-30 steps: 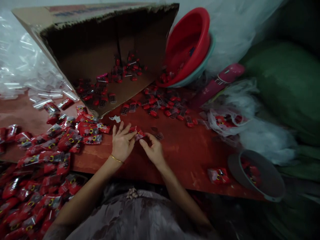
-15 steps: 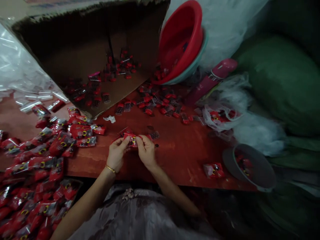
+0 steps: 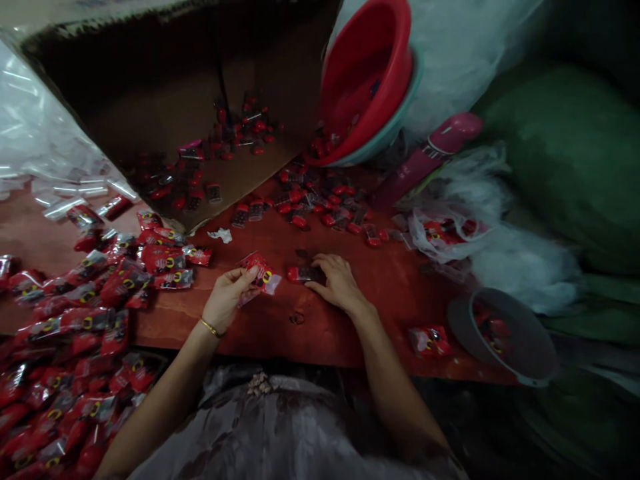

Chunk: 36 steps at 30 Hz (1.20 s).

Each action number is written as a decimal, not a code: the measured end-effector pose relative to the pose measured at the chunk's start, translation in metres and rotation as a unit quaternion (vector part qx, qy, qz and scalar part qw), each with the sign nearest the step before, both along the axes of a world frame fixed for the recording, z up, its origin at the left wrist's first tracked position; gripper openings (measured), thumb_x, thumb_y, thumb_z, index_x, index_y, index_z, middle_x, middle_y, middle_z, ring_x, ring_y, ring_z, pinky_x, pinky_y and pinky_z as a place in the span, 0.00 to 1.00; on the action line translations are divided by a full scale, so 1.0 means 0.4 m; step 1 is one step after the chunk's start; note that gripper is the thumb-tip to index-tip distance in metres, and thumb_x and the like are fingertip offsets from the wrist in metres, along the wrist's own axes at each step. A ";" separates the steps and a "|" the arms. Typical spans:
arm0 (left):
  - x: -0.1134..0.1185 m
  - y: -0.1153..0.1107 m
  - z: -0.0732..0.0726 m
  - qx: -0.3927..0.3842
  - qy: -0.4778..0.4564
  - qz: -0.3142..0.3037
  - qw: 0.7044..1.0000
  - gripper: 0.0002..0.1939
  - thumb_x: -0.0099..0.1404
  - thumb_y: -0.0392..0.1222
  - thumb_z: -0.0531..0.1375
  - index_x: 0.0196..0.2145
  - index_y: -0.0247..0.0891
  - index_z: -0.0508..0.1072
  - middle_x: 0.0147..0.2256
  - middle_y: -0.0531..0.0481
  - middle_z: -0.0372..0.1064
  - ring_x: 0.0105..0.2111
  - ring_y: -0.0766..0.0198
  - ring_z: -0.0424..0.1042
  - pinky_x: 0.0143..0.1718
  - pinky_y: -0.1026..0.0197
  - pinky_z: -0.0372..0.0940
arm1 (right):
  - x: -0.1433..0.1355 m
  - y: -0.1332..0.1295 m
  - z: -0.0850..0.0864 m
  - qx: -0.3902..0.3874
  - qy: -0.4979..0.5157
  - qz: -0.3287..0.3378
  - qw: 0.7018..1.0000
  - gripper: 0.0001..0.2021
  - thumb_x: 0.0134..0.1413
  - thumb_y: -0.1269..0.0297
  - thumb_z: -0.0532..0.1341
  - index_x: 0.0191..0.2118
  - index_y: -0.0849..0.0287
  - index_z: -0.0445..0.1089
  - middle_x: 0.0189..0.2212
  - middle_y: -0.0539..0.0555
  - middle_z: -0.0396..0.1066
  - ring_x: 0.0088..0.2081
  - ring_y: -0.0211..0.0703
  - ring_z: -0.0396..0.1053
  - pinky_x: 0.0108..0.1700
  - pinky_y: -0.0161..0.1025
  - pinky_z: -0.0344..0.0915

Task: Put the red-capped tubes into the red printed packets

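My left hand (image 3: 233, 293), with a gold bangle at the wrist, pinches a flat red printed plastic wrapper (image 3: 263, 272) with a yellow mark and a clear end. Lying on the red tabletop, a small clear container with a red cap and dark contents (image 3: 303, 274) points its cap toward the wrapper. My right hand (image 3: 337, 283) has its thumb and fingers curled around the container's right end. Part of the container is hidden by the fingers.
Many filled red packets (image 3: 120, 273) are heaped at left. A cardboard box (image 3: 270, 170) lies open behind, with small containers (image 3: 335, 200) scattered near it. A red basin (image 3: 363, 73), a pink spray can (image 3: 430, 157) and a grey tub (image 3: 500, 340) stand right.
My hands were together on the wrapper. The right hand has let go and moved right to the small container; the left hand keeps the wrapper, now fully in sight.
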<state>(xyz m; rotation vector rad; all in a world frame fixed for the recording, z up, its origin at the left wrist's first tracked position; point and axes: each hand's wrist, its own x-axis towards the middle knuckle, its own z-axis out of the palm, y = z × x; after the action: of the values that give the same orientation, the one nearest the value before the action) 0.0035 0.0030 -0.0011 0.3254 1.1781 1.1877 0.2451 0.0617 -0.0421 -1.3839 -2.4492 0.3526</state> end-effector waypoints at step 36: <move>-0.016 0.000 0.009 0.102 0.146 -0.119 0.977 0.16 0.42 0.50 0.68 0.19 0.33 0.73 0.18 0.54 0.66 0.18 0.72 0.59 0.19 0.69 0.54 | -0.124 -0.180 0.038 -0.408 0.450 -0.075 0.791 0.18 0.50 0.47 0.55 0.29 0.59 0.66 0.13 0.43 0.56 0.13 0.29 0.52 0.13 0.26 0.55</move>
<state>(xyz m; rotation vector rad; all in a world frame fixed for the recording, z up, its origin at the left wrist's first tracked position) -0.0030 0.0028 0.0027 0.7968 1.2311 1.0736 0.1954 -0.0102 -0.0267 -1.1897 -1.3695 1.7133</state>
